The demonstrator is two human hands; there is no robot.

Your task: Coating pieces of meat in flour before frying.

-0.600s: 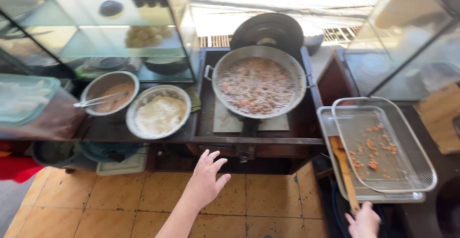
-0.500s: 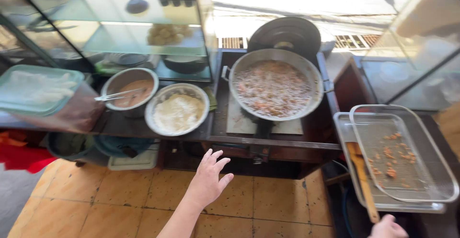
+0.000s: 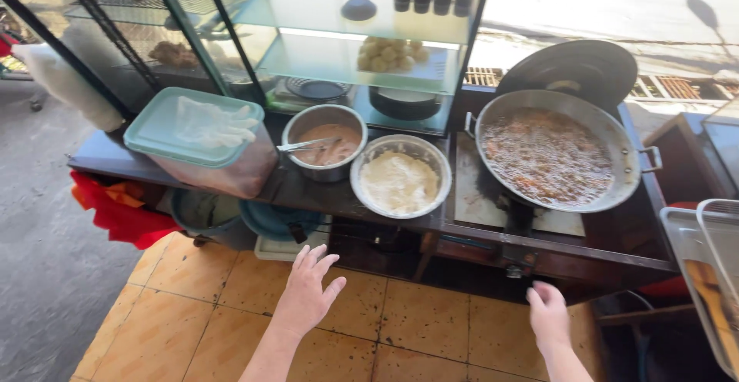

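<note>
My left hand (image 3: 306,293) hovers over the tiled floor in front of the food cart, fingers spread, holding nothing. My right hand (image 3: 549,314) hangs lower right, fingers loosely curled and empty, just below the cart's front edge. Above them on the dark counter (image 3: 616,247) stand a steel bowl of white flour (image 3: 400,176) and a steel bowl of brownish batter (image 3: 326,142) with a spoon in it. A wide pan of bubbling oil with frying pieces (image 3: 553,153) sits on the burner at right.
A lidded teal plastic box (image 3: 197,139) with a clear glove on top sits at the left. A glass display case (image 3: 308,28) holds fried food behind. A dark lid (image 3: 579,66) leans behind the pan. A metal draining tray (image 3: 704,266) is at far right. Red cloth (image 3: 115,209) hangs left.
The view has swung left and down: the cart fills the frame, the draining tray slid to the right edge. My right hand rose into view from the bottom edge; my left stays spread.
</note>
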